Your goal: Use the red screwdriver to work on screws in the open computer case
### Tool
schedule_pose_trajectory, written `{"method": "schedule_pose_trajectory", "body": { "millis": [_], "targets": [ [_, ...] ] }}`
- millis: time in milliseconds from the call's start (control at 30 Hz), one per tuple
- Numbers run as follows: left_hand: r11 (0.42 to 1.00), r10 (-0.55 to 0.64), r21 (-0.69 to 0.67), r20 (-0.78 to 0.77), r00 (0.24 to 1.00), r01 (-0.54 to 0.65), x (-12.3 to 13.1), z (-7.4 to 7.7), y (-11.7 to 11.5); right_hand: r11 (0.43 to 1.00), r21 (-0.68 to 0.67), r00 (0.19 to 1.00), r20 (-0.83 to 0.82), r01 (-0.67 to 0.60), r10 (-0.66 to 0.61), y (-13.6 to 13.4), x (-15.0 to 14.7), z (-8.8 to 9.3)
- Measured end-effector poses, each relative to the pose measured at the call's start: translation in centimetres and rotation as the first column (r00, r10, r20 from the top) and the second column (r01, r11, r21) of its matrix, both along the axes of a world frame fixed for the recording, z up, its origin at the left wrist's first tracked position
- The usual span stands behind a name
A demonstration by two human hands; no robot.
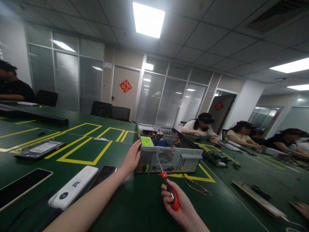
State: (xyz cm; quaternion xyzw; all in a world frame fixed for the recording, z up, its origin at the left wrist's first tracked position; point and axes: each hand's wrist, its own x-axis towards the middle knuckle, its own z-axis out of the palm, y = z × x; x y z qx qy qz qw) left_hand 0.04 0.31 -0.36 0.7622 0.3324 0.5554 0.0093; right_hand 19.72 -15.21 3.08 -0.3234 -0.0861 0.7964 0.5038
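Right hand: wrapped around the screwdriver [170, 192]; the palm of this right hand [177, 199] is mostly turned from view, with the forearm cut off below.
Left hand: laid against the left end of the computer case [177, 154]; its fingertips are hard to make out, so I cannot tell whether they pinch the edge.
Screwdriver: red and black rounded handle, thin metal shaft; its tip is at the case's rear panel, contact unclear.
Computer case: grey sheet metal, open-topped box, perforated and slotted at the back; walls hide much of its interior.
Green label: a bright, flat rectangle [146, 141] inside the case's left corner.
Wire: thin, looped [196, 187], in front of the case.
Left of the case: a metal hard drive [40, 149], a smooth white device [73, 187] marked 21, and a dark slab [102, 176] partly covered by the forearm.
Right of the case: a blurred dark bundle [214, 158].
Far right of the case: another person's hand [300, 207], cut off by the edge.
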Motion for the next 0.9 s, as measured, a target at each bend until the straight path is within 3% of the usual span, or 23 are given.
{"method": "schedule_pose_trajectory", "body": {
  "millis": [233, 500, 733, 900],
  "targets": [
    [1.000, 0.005, 0.010, -0.001, 1.000, -0.005, 0.00, -0.12, 0.13, 0.998, 0.067, 1.000, 0.007, 0.009, -0.009, 0.06, -0.14, 0.14],
    [1.000, 0.012, 0.013, -0.007, 1.000, -0.012, -0.03, -0.15, 0.15, 0.996, 0.069, 0.992, -0.115, -0.050, 0.058, 0.23, 0.07, -0.32],
    [1.000, 0.011, 0.006, -0.009, 1.000, -0.011, -0.05, 0.05, -0.09, 0.999, 0.015, 0.999, -0.015, -0.045, 0.045, 0.14, -0.22, -0.35],
    [1.000, 0.001, 0.016, 0.000, 1.000, -0.001, -0.01, 0.11, -0.11, 0.993, 0.109, 0.998, -0.046, -0.042, 0.047, 0.14, -0.13, -0.45]
  ]
}}
